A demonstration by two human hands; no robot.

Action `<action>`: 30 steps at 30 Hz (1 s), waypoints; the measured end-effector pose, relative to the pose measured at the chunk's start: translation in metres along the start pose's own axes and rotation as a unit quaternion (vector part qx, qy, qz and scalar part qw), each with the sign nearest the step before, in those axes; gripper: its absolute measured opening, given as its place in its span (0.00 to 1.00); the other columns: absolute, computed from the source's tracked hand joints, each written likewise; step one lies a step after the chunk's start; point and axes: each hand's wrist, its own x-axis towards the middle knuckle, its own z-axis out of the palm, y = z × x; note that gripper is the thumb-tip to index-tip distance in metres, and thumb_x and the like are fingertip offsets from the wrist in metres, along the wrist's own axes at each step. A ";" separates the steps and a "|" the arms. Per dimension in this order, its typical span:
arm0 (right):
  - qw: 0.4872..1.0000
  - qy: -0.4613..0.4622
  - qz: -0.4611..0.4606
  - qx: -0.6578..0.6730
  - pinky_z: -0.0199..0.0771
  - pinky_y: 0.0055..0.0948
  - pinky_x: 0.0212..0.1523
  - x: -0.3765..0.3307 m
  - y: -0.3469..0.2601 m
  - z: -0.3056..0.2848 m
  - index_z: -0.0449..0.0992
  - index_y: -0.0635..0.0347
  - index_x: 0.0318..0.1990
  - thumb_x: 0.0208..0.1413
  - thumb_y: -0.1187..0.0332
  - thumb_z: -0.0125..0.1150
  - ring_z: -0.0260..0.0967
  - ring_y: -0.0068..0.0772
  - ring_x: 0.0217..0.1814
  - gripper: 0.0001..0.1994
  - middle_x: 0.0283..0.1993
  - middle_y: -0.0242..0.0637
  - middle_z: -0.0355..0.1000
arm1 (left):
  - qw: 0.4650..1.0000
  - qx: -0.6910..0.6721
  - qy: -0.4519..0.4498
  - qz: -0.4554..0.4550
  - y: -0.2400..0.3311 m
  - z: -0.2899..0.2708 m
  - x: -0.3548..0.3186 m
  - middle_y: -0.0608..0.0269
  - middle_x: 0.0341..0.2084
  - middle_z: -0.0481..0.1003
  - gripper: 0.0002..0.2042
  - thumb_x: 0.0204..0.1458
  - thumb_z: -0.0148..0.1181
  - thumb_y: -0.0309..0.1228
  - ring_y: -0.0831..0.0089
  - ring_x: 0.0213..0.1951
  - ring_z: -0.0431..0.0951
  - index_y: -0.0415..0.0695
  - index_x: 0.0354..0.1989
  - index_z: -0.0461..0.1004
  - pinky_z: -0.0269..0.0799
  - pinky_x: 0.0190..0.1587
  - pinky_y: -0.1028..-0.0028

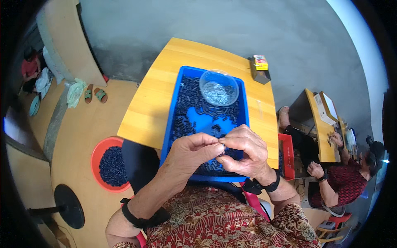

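Observation:
My left hand (191, 152) and my right hand (249, 151) meet fingertip to fingertip over the near part of a blue tray (167, 142). Both are closed in a pinch around something tiny between them. Only a dark and greyish speck of it shows; the fingers hide the rest. Small black oblong pieces (191, 89) lie heaped in the tray, with bare blue bottom showing in the middle. A round clear plastic bowl (235, 98) rests on the pieces at the tray's far right. Small silvery metal parts (216, 94) fill its bottom.
The tray stands on a yellow wooden table (144, 111). A small dark box (260, 75) with a yellow pack sits at its far right corner. An orange basin (96, 151) of black pieces is on the floor at left. At right, another person (341, 186) sits by a second table.

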 end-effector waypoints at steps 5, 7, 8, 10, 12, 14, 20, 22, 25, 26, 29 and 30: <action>0.995 -0.095 0.023 -0.002 0.75 0.34 0.36 0.005 -0.008 0.005 0.75 0.67 0.51 0.36 0.74 0.78 0.75 0.40 0.35 0.29 0.38 0.44 0.78 | 0.998 0.009 0.062 0.013 0.021 -0.027 -0.026 0.60 0.33 0.80 0.05 0.55 0.61 0.27 0.76 0.37 0.78 0.39 0.37 0.78 0.71 0.45 0.76; 0.993 -0.108 0.040 -0.019 0.74 0.34 0.36 0.003 -0.005 0.005 0.74 0.67 0.53 0.40 0.76 0.75 0.75 0.40 0.35 0.28 0.38 0.44 0.78 | 0.987 0.023 0.150 0.050 0.034 -0.049 -0.046 0.60 0.33 0.80 0.07 0.56 0.61 0.28 0.78 0.38 0.78 0.37 0.38 0.78 0.71 0.46 0.77; 0.991 -0.119 0.047 -0.026 0.74 0.34 0.36 0.002 -0.002 0.003 0.75 0.67 0.51 0.42 0.76 0.73 0.75 0.40 0.34 0.25 0.37 0.44 0.78 | 0.977 0.000 0.177 0.118 0.026 -0.073 -0.051 0.59 0.33 0.80 0.07 0.56 0.61 0.27 0.75 0.37 0.80 0.36 0.40 0.77 0.73 0.46 0.76; 0.988 -0.138 0.066 -0.031 0.72 0.34 0.34 0.000 0.004 0.001 0.77 0.67 0.47 0.44 0.78 0.70 0.74 0.40 0.32 0.19 0.35 0.43 0.77 | 0.954 -0.012 0.263 0.146 0.026 -0.115 -0.074 0.60 0.32 0.80 0.10 0.56 0.62 0.27 0.75 0.35 0.81 0.39 0.45 0.75 0.77 0.43 0.77; 0.986 -0.145 0.070 -0.035 0.70 0.34 0.32 -0.002 0.008 0.000 0.78 0.68 0.44 0.45 0.79 0.68 0.72 0.39 0.29 0.15 0.32 0.43 0.76 | 0.925 0.005 0.342 0.163 0.022 -0.155 -0.100 0.63 0.30 0.79 0.09 0.57 0.62 0.28 0.77 0.35 0.81 0.41 0.45 0.76 0.77 0.41 0.80; 0.985 -0.157 0.070 -0.035 0.70 0.34 0.32 -0.001 0.010 0.000 0.78 0.68 0.43 0.45 0.79 0.68 0.72 0.39 0.29 0.15 0.31 0.42 0.76 | 0.890 0.021 0.434 0.140 0.006 -0.205 -0.132 0.62 0.33 0.79 0.12 0.56 0.63 0.30 0.75 0.38 0.80 0.42 0.48 0.75 0.76 0.44 0.76; 0.979 -0.180 0.087 -0.050 0.71 0.35 0.34 0.001 0.009 0.005 0.78 0.67 0.41 0.46 0.79 0.67 0.71 0.40 0.30 0.12 0.32 0.42 0.76 | 0.802 0.068 0.593 -0.022 -0.071 -0.308 -0.187 0.56 0.54 0.71 0.31 0.54 0.63 0.47 0.67 0.58 0.70 0.48 0.64 0.64 0.59 0.62 0.57; 0.977 -0.189 0.085 -0.057 0.71 0.35 0.35 -0.001 0.009 0.004 0.78 0.67 0.40 0.47 0.78 0.67 0.71 0.41 0.31 0.11 0.32 0.42 0.76 | 0.790 0.038 0.611 -0.033 -0.085 -0.313 -0.184 0.56 0.57 0.71 0.29 0.56 0.60 0.44 0.67 0.60 0.68 0.48 0.65 0.63 0.56 0.64 0.58; 0.971 -0.219 0.081 -0.048 0.71 0.37 0.36 -0.005 0.017 0.000 0.78 0.67 0.39 0.50 0.76 0.66 0.72 0.43 0.33 0.09 0.32 0.44 0.75 | 0.846 -0.028 0.533 -0.001 -0.088 -0.311 -0.182 0.59 0.48 0.78 0.21 0.57 0.61 0.42 0.70 0.51 0.76 0.47 0.56 0.72 0.66 0.56 0.61; 0.969 -0.227 0.082 -0.047 0.72 0.38 0.37 -0.005 0.021 -0.001 0.78 0.67 0.39 0.50 0.76 0.66 0.72 0.44 0.34 0.09 0.32 0.44 0.75 | 0.857 -0.043 0.513 0.018 -0.086 -0.303 -0.179 0.60 0.45 0.79 0.17 0.57 0.62 0.40 0.75 0.45 0.78 0.47 0.52 0.74 0.71 0.49 0.70; 0.962 -0.247 0.099 -0.059 0.72 0.40 0.39 -0.005 0.033 -0.005 0.78 0.67 0.39 0.52 0.74 0.65 0.72 0.46 0.36 0.08 0.35 0.45 0.75 | 0.893 -0.065 0.441 0.060 -0.059 -0.264 -0.157 0.60 0.43 0.80 0.15 0.59 0.61 0.37 0.75 0.43 0.79 0.45 0.52 0.74 0.74 0.45 0.76; 0.959 -0.256 0.105 -0.064 0.73 0.40 0.39 -0.005 0.038 -0.007 0.77 0.67 0.39 0.53 0.73 0.64 0.73 0.47 0.37 0.08 0.36 0.46 0.75 | 0.899 -0.070 0.428 0.059 -0.048 -0.249 -0.148 0.60 0.43 0.80 0.15 0.59 0.61 0.37 0.75 0.43 0.79 0.45 0.52 0.74 0.74 0.45 0.76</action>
